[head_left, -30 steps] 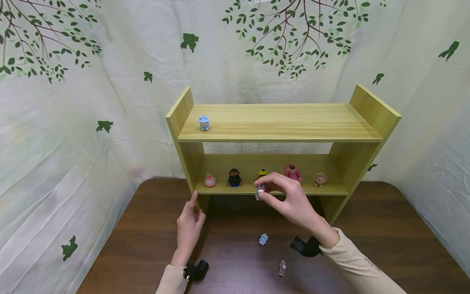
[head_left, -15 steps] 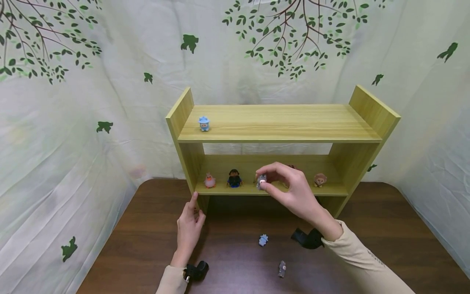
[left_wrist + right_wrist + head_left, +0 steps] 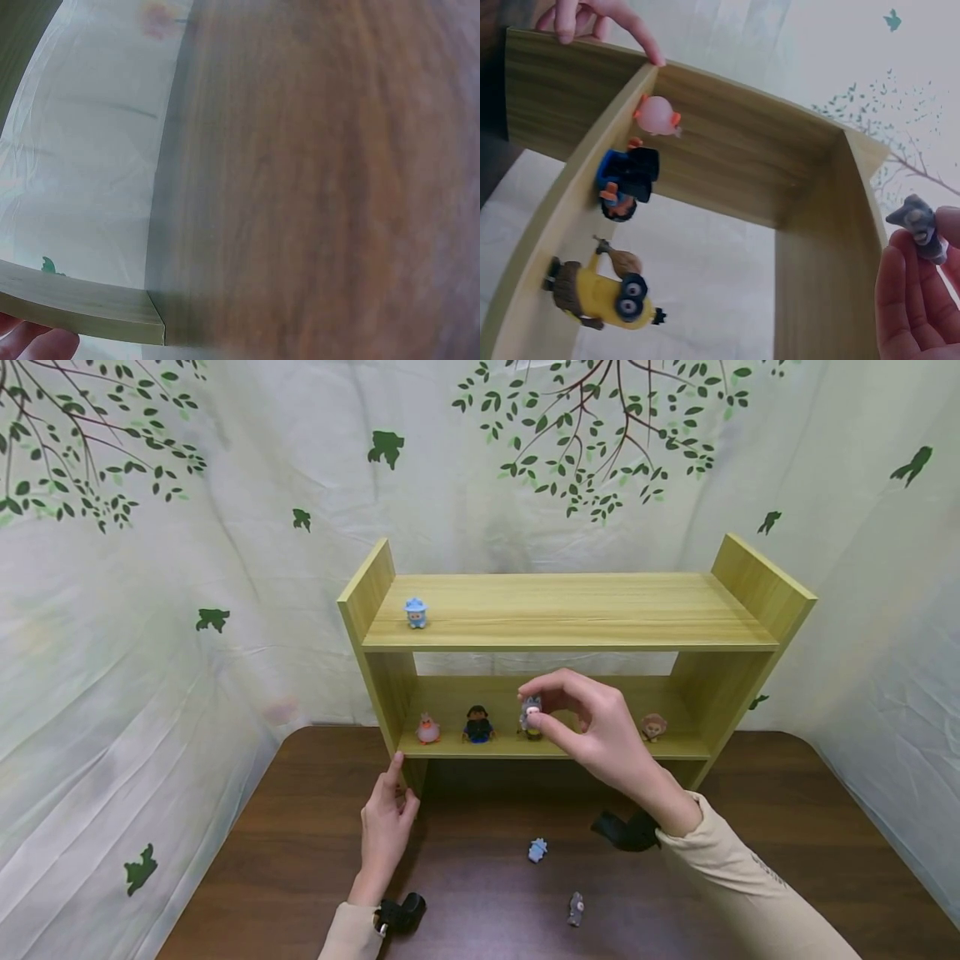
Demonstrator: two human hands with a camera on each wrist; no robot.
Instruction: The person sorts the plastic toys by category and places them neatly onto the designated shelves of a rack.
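Observation:
My right hand pinches a small grey figurine with a pale face between thumb and fingers. It holds this toy in front of the wooden shelf unit; the right wrist view shows the same grey figurine beside the upper board. My left hand touches the unit's left side, its index finger extended to the front edge of the middle board. Along that board stand a pink bird figurine, a dark-haired figurine, a minion figurine and a light-brown figurine.
On the top board stands a blue-hatted figurine. A light-blue figurine and another grey figurine lie on the brown table in front of the unit. Behind hangs a leaf-printed white cloth.
My right hand has lifted the grey figurine from near the middle board's front edge to higher in front of the minion, hiding the pink bear figurine. My left hand stays put.

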